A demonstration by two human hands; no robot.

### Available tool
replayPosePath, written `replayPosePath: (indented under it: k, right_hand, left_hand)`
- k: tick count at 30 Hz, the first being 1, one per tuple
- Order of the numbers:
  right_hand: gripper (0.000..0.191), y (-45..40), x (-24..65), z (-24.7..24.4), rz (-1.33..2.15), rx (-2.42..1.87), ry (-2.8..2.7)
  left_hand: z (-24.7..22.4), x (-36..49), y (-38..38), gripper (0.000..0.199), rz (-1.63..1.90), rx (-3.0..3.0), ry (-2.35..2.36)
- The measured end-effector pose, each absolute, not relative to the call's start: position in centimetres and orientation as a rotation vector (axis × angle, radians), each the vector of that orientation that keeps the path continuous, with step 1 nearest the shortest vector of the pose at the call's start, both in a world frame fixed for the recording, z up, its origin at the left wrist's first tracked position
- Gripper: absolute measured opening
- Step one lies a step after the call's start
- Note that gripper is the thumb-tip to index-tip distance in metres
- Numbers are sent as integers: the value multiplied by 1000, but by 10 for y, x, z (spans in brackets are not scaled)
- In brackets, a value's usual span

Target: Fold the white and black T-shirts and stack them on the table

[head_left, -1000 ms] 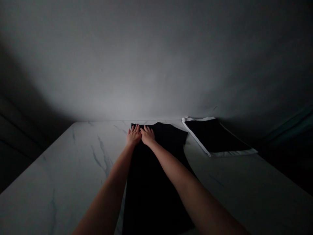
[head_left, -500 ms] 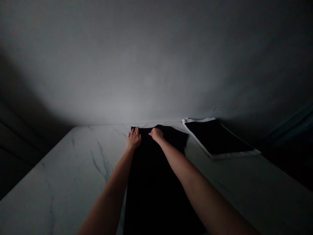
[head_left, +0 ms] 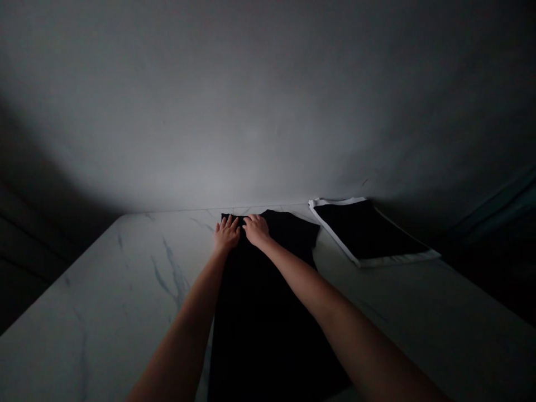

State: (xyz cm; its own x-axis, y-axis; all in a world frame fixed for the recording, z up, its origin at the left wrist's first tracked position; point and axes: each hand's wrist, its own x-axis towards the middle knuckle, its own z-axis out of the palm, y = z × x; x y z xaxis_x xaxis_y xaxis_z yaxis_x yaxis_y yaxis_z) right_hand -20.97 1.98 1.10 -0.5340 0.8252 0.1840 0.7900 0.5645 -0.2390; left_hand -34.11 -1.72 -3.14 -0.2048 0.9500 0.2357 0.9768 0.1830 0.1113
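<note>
We have both hands on the far end of the black shirt (head_left: 268,329), and this looks like a smoothing step, with the cloth pressed flat against the table. The shirt lies lengthwise in the middle of the white marble table (head_left: 104,296), its collar and one sleeve toward the far edge, its body running toward us and out of the bottom of the view.

Our left hand (head_left: 226,235) rests on the shirt's far left corner, fingers spread moderately and lying flat. Our right hand (head_left: 256,230) sits just beside it near the collar, fingers close together and slightly curled; in this dark cloth we cannot tell whether they pinch any fabric.

To the right, well apart from our hands, a flat black cloth with white edging (head_left: 364,231) lies at the table's far edge, below a grey wall (head_left: 268,111).
</note>
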Motion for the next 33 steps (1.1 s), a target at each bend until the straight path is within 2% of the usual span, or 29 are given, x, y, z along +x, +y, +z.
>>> replayPosePath:
  k: [2,5,9,13,17,25,29,33]
  right_hand:
    - [45,11,-212,3,244,-1258,-2639]
    - [58,3,-206,-5,349,-1461,-2652]
    - [76,-13,-191,-6,214,-1639,-2504]
    - [64,-39,-182,-5,176,-1231,-2686]
    - [68,-77,-178,-4,200,-1370,-2640]
    - [63,-177,-145,-16,308,-421,-2977]
    - [65,-206,-119,-13,368,-225,-2988]
    - [57,-220,-101,-4,442,-112,-3047]
  left_hand:
    - [-32,-342,-18,52,-329,-1928,-2299]
    - [-32,-342,-17,51,-338,-1928,-2294]
    - [-33,-341,-16,51,-387,-1918,-2321]
    - [-32,-340,-16,51,-400,-1942,-2315]
    - [-32,-340,-15,52,-415,-1936,-2356]
    - [-26,-336,-17,54,-397,-1958,-2408]
    - [-19,-330,-20,56,-379,-1927,-2431]
    - [-13,-323,-29,57,-522,-1837,-2339]
